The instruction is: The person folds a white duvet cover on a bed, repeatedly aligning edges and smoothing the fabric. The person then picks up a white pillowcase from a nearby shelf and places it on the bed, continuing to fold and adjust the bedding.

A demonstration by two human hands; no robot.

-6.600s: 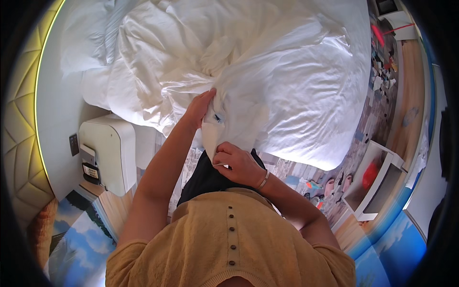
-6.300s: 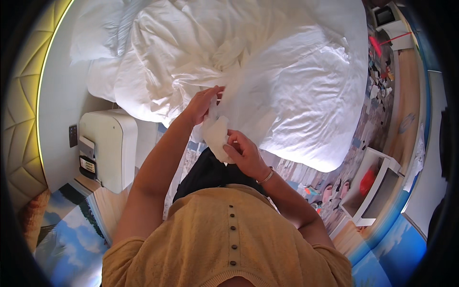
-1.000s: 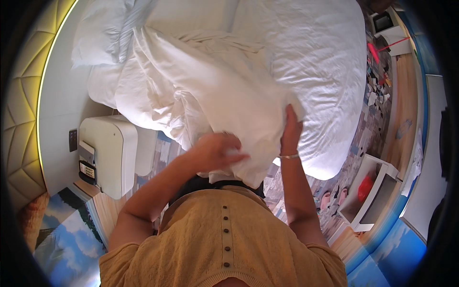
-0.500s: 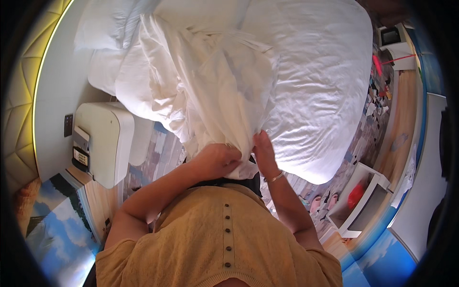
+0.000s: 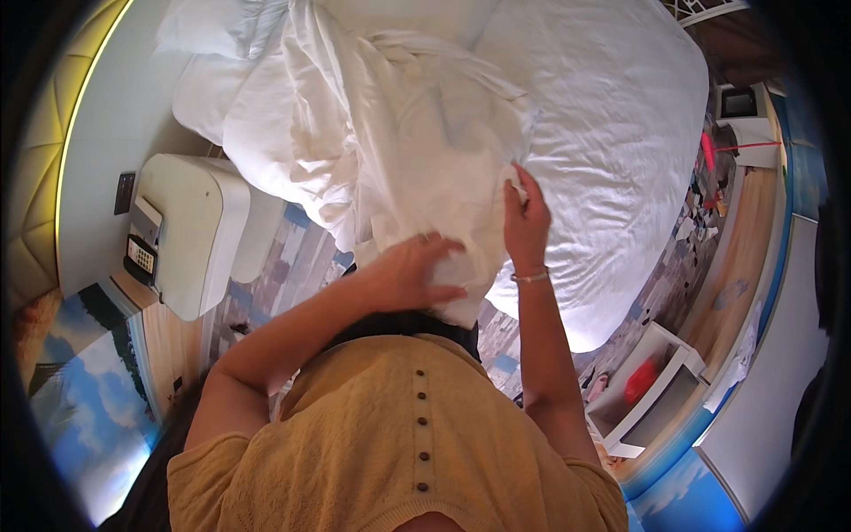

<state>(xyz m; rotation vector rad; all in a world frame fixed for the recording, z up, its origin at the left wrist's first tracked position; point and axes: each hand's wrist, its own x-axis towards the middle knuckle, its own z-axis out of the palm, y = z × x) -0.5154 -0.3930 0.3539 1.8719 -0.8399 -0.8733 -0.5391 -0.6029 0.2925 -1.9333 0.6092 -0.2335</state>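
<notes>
Bed [image 5: 612,177], one, white-sheeted, beside one rounded white cabinet [image 5: 202,222] and grey-brown plank flooring [image 5: 270,293]. One rumpled white cloth cover [image 5: 434,160] overhangs its near edge; left bare hand [image 5: 412,273] spreads wide, right bare hand [image 5: 526,217] pinches cloth.

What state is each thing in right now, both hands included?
White cloth: loose, rumpled, hanging over the bed's near edge.
Left hand: fingers spread over the cloth, slightly blurred; contact unclear.
Right hand: closed on the cloth's right edge.
Bed sheet: spread, wrinkled.
Pillow: lying flat, creased.
Light strip: lit.
White stand: open-fronted, red item inside.
</notes>
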